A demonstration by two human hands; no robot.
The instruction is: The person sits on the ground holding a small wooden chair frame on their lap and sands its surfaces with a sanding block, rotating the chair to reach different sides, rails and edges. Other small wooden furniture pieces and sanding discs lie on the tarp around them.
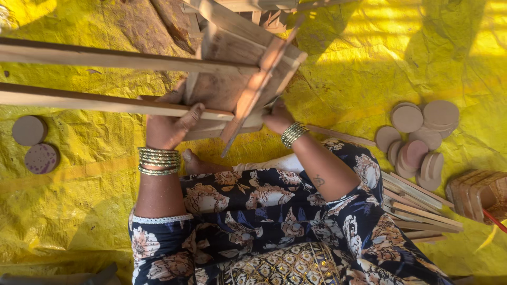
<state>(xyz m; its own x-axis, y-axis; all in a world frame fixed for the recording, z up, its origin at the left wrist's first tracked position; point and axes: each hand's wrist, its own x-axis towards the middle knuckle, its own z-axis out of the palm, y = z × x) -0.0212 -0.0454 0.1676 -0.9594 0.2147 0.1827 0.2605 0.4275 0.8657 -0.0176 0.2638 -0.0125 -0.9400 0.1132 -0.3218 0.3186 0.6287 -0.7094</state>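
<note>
Gripping the wooden frame [232, 79] with both hands, you sit on the yellow tarp [79, 200] with the frame held just above your lap. Your left hand [169, 126] is curled shut around the nearer of 2 long rails [79, 100], thumb laid along its top face. Your right hand [277, 117] is closed on the frame's near edge, where a thin slat [253, 95] crosses the boards on a slant; its fingers are tucked under, so you cannot see their tips.

The frame's long axis runs across the view: both rails stretch level from the boxed end in front of you out past the tarp's left edge. The slat tilts, its lower tip pointing down toward your lap and its upper end toward the tarp's far edge.

Lying on the tarp near its left edge, 2 round discs [34, 143] sit just beside each other. Toward the right edge, well apart from your hands, a heap of round discs [417, 137] lies next to a bundle of thin sticks [420, 208], with a small woven basket [478, 192] just beyond.
</note>
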